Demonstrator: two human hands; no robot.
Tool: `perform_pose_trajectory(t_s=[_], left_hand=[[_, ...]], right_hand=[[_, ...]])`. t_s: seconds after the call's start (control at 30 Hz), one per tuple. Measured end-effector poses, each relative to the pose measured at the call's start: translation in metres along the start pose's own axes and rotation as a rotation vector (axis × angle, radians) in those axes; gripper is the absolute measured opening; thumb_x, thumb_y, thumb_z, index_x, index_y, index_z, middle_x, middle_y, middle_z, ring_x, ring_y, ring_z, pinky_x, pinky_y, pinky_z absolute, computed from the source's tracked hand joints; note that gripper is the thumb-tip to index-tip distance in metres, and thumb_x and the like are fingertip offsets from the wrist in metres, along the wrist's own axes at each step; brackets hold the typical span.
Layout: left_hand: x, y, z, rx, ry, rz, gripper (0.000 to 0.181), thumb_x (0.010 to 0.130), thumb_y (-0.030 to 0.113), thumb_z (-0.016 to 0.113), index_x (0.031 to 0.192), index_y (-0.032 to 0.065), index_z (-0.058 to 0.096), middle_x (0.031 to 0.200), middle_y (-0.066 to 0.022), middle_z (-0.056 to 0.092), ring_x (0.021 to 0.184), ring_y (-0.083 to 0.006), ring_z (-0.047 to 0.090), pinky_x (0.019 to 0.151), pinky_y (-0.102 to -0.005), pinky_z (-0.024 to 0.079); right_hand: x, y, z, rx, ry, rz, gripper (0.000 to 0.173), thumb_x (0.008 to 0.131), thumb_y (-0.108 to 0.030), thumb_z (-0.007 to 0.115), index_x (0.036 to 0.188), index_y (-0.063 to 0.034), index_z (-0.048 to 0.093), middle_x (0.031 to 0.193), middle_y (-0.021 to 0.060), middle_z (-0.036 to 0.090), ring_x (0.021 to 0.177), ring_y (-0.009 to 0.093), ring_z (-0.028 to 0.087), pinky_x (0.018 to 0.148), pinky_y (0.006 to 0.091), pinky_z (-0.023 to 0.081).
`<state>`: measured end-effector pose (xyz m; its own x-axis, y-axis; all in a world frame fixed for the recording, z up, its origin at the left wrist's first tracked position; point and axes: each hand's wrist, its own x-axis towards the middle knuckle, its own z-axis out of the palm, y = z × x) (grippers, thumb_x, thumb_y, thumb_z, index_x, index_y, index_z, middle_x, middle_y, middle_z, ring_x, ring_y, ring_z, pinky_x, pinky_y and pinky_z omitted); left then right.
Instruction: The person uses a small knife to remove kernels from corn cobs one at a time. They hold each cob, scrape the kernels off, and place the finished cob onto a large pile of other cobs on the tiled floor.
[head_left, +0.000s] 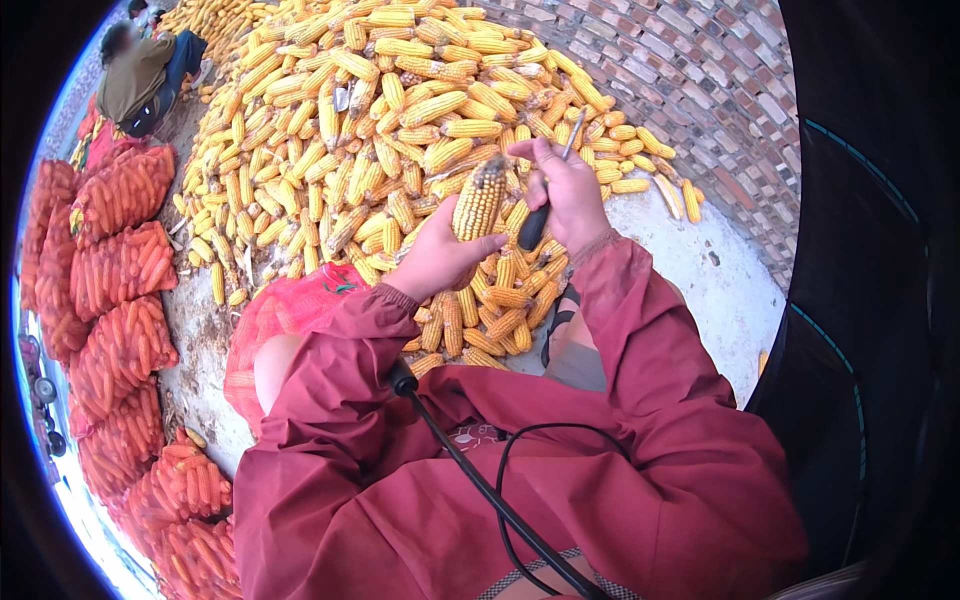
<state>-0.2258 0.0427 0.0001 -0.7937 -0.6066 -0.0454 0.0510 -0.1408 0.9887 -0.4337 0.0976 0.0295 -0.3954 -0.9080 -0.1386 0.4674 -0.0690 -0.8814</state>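
My left hand grips a yellow ear of corn, its dark, withered tip pointing up and away from me. Close to its right, my right hand holds a screwdriver-like tool with a black handle and a thin metal shaft. The handle hangs below my palm while the shaft sticks up past my fingers, apart from the ear. Beneath and beyond both hands spreads a large heap of husked corn ears.
A red mesh bag sits by my left knee. Filled mesh corn bags line the left side. Another person crouches at the upper left. A brick wall stands at the upper right, and a black cable crosses my front.
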Motion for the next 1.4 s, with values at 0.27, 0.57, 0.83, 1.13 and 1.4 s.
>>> perform_pose_trajectory(t_s=[0.27, 0.57, 0.83, 1.13, 1.4], left_hand=[[0.002, -0.007, -0.012, -0.029, 0.136, 0.045, 0.048, 0.106, 0.017, 0.071, 0.144, 0.0011, 0.046, 0.114, -0.003, 0.063, 0.099, -0.0094, 0.059, 0.087, -0.0277, 0.052], [0.002, -0.003, -0.024, 0.0, 0.317, 0.061, 0.052, 0.094, 0.013, 0.084, 0.13, -0.0001, 0.05, 0.109, -0.005, 0.066, 0.095, -0.0118, 0.064, 0.084, -0.0304, 0.055], [0.003, -0.01, -0.033, 0.07, 0.375, 0.062, 0.056, 0.093, 0.006, 0.081, 0.14, 0.0006, 0.049, 0.113, -0.005, 0.067, 0.1, -0.0138, 0.065, 0.09, -0.0314, 0.055], [0.003, 0.011, -0.046, -0.006, 0.563, 0.131, 0.046, 0.091, 0.008, 0.082, 0.13, -0.0041, 0.061, 0.111, -0.0078, 0.074, 0.097, -0.014, 0.068, 0.085, -0.0306, 0.056], [0.01, 0.0, -0.069, 0.295, 0.719, 0.176, 0.058, 0.085, 0.017, 0.085, 0.129, -0.0117, 0.06, 0.113, -0.017, 0.076, 0.1, -0.0211, 0.072, 0.091, -0.0345, 0.056]], right_hand=[[0.015, 0.027, -0.035, -0.989, 0.287, -0.014, 0.033, 0.099, -0.029, 0.078, 0.112, 0.0009, 0.07, 0.096, 0.0127, 0.074, 0.056, 0.014, 0.057, 0.054, 0.0346, 0.049], [0.004, -0.004, -0.01, 0.079, 0.265, 0.129, 0.047, 0.102, -0.013, 0.07, 0.135, -0.002, 0.039, 0.099, 0.011, 0.055, 0.063, 0.014, 0.051, 0.056, 0.031, 0.044], [-0.016, 0.015, 0.0, 0.457, 0.028, 0.532, 0.017, 0.111, -0.016, 0.052, 0.12, -0.0011, 0.051, 0.107, 0.017, 0.06, 0.097, 0.03, 0.067, 0.083, 0.0458, 0.062], [-0.045, -0.008, 0.032, -0.302, -0.302, 0.307, 0.027, 0.112, -0.019, 0.056, 0.136, -0.0058, 0.054, 0.088, 0.0073, 0.063, 0.051, 0.013, 0.057, 0.042, 0.0294, 0.044], [-0.071, -0.008, 0.038, -0.673, -0.342, 0.205, 0.043, 0.107, -0.016, 0.066, 0.148, -0.0051, 0.062, 0.077, -0.0016, 0.062, 0.053, 0.006, 0.053, 0.049, 0.0248, 0.044]])
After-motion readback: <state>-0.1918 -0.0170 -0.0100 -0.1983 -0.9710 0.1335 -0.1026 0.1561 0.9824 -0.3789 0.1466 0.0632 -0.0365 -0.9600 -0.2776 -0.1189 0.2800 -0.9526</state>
